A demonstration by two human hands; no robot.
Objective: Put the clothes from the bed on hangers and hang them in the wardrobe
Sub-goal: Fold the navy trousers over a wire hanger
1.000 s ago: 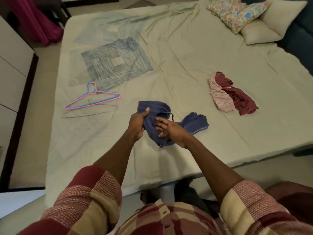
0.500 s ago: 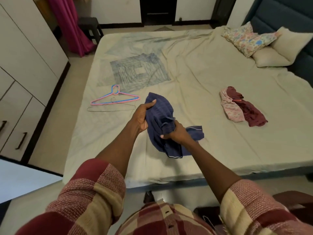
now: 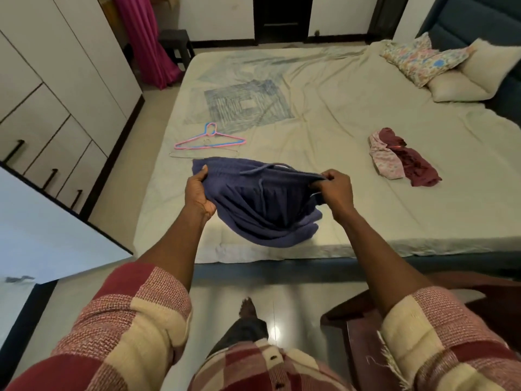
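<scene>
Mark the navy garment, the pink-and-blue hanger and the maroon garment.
navy garment (image 3: 262,204): head view, hanging middle of the fabric.
pink-and-blue hanger (image 3: 210,142): head view, lower bar.
maroon garment (image 3: 414,165): head view, middle of the cloth.

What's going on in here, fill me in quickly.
A person stands at the foot of the bed, holding a navy garment stretched by its waistband between the left hand and right hand. It is not yet on a hanger. The hangers lie on the sheet just beyond it, and a pink and maroon pile of clothes waits further right.
</scene>
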